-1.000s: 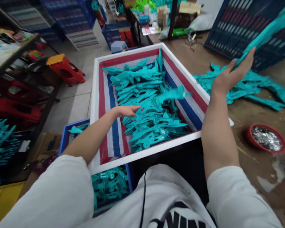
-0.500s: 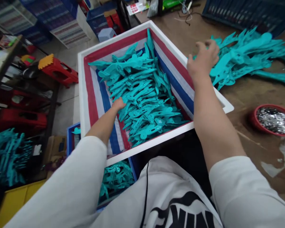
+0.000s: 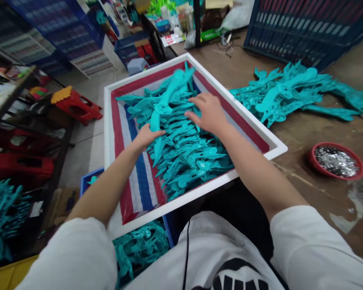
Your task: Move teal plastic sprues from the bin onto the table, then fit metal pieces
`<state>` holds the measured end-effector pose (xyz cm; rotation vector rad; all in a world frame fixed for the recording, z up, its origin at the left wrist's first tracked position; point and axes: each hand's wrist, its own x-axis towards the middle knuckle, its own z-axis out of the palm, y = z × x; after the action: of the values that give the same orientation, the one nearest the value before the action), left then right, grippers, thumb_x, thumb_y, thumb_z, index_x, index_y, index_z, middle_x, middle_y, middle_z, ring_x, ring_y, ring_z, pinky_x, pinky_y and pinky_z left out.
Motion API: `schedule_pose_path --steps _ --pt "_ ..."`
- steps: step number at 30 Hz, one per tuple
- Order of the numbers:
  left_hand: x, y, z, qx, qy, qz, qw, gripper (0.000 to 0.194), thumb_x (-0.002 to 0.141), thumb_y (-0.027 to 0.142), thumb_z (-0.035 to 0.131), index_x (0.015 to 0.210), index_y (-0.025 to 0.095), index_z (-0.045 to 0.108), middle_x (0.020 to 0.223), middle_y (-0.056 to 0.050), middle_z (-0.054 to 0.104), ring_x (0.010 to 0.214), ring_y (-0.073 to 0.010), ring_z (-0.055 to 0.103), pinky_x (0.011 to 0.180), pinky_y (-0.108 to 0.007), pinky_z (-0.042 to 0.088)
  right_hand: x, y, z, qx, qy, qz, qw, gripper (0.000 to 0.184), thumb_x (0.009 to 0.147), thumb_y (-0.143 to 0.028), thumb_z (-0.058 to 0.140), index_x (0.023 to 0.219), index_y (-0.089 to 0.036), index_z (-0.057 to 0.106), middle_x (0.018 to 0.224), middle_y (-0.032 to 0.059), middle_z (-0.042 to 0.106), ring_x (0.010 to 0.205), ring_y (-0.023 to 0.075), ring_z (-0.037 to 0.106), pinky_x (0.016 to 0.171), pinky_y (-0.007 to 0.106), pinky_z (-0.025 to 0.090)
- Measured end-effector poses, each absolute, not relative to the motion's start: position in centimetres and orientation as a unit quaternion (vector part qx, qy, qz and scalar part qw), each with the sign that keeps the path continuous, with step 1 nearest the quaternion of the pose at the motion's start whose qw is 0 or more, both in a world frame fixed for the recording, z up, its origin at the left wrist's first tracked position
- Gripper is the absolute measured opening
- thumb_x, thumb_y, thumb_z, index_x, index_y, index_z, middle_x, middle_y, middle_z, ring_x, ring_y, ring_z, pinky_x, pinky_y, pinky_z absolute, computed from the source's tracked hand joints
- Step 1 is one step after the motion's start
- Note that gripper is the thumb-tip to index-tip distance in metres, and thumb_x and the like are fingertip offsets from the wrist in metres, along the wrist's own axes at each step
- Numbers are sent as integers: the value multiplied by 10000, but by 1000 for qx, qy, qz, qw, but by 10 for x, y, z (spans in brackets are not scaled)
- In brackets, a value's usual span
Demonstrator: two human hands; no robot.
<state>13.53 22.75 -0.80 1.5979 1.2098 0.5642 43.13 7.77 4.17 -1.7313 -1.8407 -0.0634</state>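
Presently, the left hand point(image 3: 145, 137) pinches the near part of a long teal piece point(image 3: 161, 104) between thumb and fingers; the piece lies aslant over the stacked teal parts point(image 3: 187, 149) inside a white-rimmed box point(image 3: 199, 185). The right hand point(image 3: 208, 113) is spread, palm down, just over the stack; contact cannot be determined. Taking the box as the centre of the dial, its striped lining point(image 3: 143, 183) is exposed along the 8 o'clock side. The brown surface point(image 3: 290, 141) to the right is scuffed, bearing a loose teal pile point(image 3: 290, 90) between 2 and 3 o'clock, a dark blue crate point(image 3: 302, 36) at 2, and a red bowl point(image 3: 335, 161) of silvery bits just past 3. Pale floor tiles point(image 3: 92, 147) show at 9, a red stool point(image 3: 81, 106) beyond; stacked blue crates point(image 3: 69, 24) stand at 10.
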Motion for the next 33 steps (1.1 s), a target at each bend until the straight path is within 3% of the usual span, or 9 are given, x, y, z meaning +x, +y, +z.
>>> schedule_pose_path --steps 2,4,10,15,18,23,27,29,33 --pt "153 200 -4 596 428 308 606 864 841 709 1047 1466 211 719 1306 -164 873 1274 -445 849 1081 -570 737 395 78 34 -573 -771 -13 278 906 1071 -661 851 1798 -182 602 1842 211 563 1760 465 443 1444 641 384" --pt "170 178 -1 555 351 375 654 875 925 799 957 1549 255 674 1438 -148 848 1344 -408 833 1119 -536 734 369 78 24 -542 -798 15 261 1048 1059 -702 833 1891 -178 469 1938 219 428 1821 488 357 1477 684 341" --pt "180 157 4 508 340 465 640 873 876 659 1052 1559 326 623 1443 -94 845 1403 -380 803 1100 -485 734 359 78 2 -558 -768 75 304 966 1108 -435 755 1958 -231 344 1949 211 403 1787 515 427 1441 772 424" --pt "186 150 -5 495 288 458 679 838 930 630 992 1627 378 600 1541 -66 796 1458 -318 768 1177 -442 691 360 88 -20 -504 -795 110 318 1239 987 -600 945 1951 -161 302 1937 300 374 1839 490 356 1473 734 406" --pt "191 149 -5 492 250 430 715 998 830 635 1081 1647 374 572 1497 -78 801 1397 -326 790 1138 -448 709 367 91 -18 -507 -781 134 341 1148 997 -751 875 1882 -152 456 1891 300 461 1817 492 404 1480 754 374" --pt "184 161 4 513 256 382 725 1139 695 612 1148 1623 395 525 1369 -60 798 1239 -337 829 988 -476 748 380 86 3 -537 -674 194 469 748 1037 -849 716 1585 -344 781 1669 88 759 1606 449 684 1407 681 519" --pt "172 181 6 528 258 357 726 1094 715 476 1108 1639 351 535 1443 -134 799 1311 -425 819 1027 -574 726 396 89 17 -577 -563 167 567 752 1237 -755 203 1724 -369 627 1523 81 833 1394 370 815 1277 651 623" --pt "165 195 4 546 259 333 724 1025 735 392 1070 1619 313 558 1429 -168 810 1323 -464 818 1043 -604 714 419 90 29 -600 -500 120 613 771 1242 -653 84 1825 -335 476 1584 122 783 1497 337 760 1312 631 591" --pt "151 223 -6 579 316 287 695 984 705 246 987 1591 266 557 1366 -174 826 1254 -466 854 1025 -617 724 492 75 58 -673 -398 -90 617 711 1207 -438 189 1837 -233 449 1853 168 511 1853 277 341 1504 611 311"
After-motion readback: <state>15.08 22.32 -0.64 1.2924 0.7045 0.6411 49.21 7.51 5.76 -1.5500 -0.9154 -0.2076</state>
